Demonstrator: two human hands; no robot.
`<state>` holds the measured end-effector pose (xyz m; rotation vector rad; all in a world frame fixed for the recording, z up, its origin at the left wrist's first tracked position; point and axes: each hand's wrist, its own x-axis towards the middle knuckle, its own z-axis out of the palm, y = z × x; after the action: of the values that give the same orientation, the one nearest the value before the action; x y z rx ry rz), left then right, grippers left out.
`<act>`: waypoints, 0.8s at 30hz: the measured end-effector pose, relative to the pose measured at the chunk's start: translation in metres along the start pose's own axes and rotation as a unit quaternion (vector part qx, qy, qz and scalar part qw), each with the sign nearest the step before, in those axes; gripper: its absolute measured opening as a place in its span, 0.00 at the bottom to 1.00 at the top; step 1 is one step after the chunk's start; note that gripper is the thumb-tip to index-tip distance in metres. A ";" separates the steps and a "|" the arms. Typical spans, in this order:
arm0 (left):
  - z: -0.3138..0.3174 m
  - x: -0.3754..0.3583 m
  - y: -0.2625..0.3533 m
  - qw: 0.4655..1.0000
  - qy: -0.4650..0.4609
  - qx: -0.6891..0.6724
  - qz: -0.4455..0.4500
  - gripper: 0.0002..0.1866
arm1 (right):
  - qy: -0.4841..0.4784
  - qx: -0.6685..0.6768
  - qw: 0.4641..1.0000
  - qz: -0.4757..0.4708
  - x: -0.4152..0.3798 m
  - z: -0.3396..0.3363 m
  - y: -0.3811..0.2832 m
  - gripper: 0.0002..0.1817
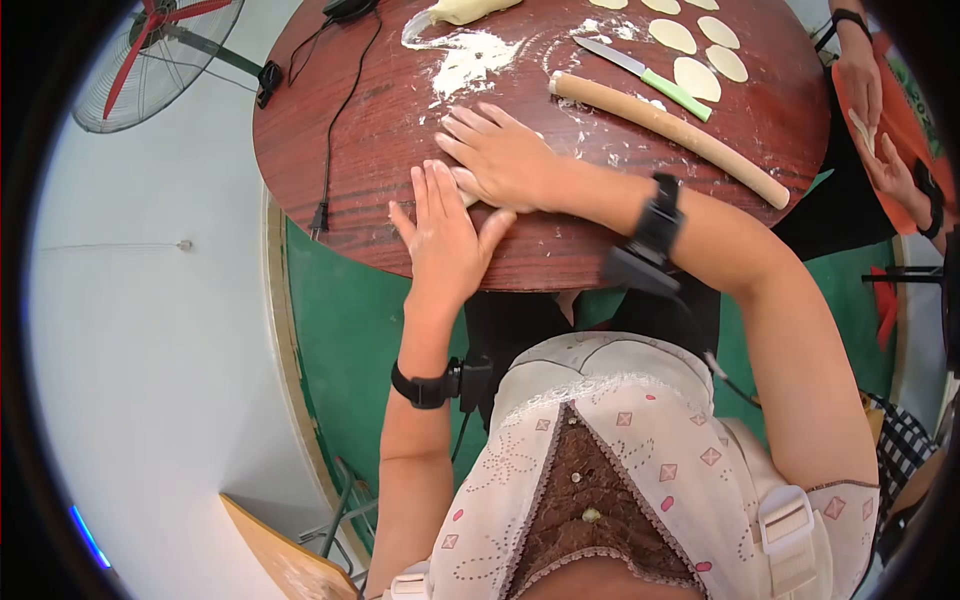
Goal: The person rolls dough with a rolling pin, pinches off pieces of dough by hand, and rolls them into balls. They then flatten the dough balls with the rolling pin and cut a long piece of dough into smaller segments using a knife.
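No readable text — no legible labels, numbers or signs.

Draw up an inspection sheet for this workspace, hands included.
Surface: round red-brown wood-grain tabletop, dusted with flour in patches.
Job's things: small pale dough piece, mostly covered; long light-brown wooden rolling pin; thin pale dough rounds, lying flat.
Clutter: green-handled metal knife, blade bare, beside the rolling pin; loose white flour.
Left hand: flat, fingers extended, over the dough piece.
Right hand: likewise, close to the left.
Cables: black cable across the tabletop's left side, its black plug near the edge.
Surroundings: another person's hands at right; red-bladed fan upper left; green floor.
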<state>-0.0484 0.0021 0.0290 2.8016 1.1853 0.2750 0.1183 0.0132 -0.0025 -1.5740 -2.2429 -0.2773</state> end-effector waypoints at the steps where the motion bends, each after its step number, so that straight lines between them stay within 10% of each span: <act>1: -0.001 -0.011 0.001 1.000 -0.015 -0.003 0.017 0.42 | -0.017 0.022 1.000 0.003 -0.014 -0.010 -0.005 0.28; 11: 0.005 0.029 -0.021 0.997 -0.010 0.070 0.003 0.54 | -0.039 -0.130 0.990 0.034 0.011 -0.009 0.004 0.28; 24: -0.003 -0.027 -0.012 0.996 -0.032 0.000 0.078 0.60 | -0.088 0.033 0.995 0.040 -0.044 -0.035 -0.004 0.31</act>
<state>-0.0763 -0.0092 0.0266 2.8830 0.9548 0.1953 0.1345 -0.0391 0.0108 -1.7077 -2.2845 -0.0438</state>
